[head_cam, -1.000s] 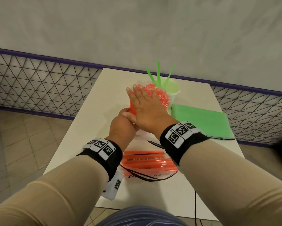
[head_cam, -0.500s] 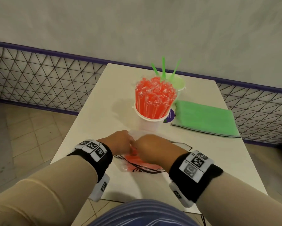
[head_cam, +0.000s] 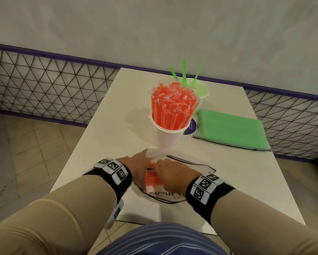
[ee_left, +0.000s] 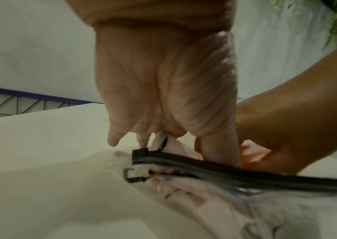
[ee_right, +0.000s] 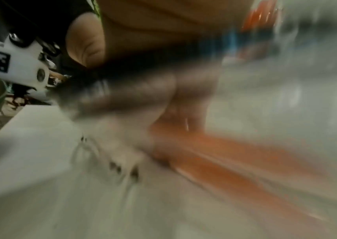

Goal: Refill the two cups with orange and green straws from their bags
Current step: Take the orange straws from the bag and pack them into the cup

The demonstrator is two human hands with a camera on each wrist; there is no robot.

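A white cup [head_cam: 167,138] packed with wrapped orange straws [head_cam: 173,105] stands mid-table. Behind it is a green cup [head_cam: 201,89] holding three green straws [head_cam: 184,72]. The green straw bag [head_cam: 230,131] lies flat to the right. Near me lies the clear, black-trimmed orange straw bag [head_cam: 196,168], with a few orange straws [head_cam: 151,179] inside. My left hand [head_cam: 139,165] pinches its zip edge [ee_left: 224,168] and lifts the flap. My right hand [head_cam: 170,173] reaches into the mouth, with its fingers curled on the orange straws [ee_left: 253,156]. The right wrist view is blurred and shows only orange straws [ee_right: 235,161].
The white table [head_cam: 106,144] is narrow, with tiled floor to its left and a wire mesh fence [head_cam: 44,85] behind it against a grey wall. A purple round sticker [head_cam: 191,127] lies beside the white cup.
Both hands left the top of the orange straw bundle in the cup and came down to the clear bag near me. The left hand now lifts the bag's edge.
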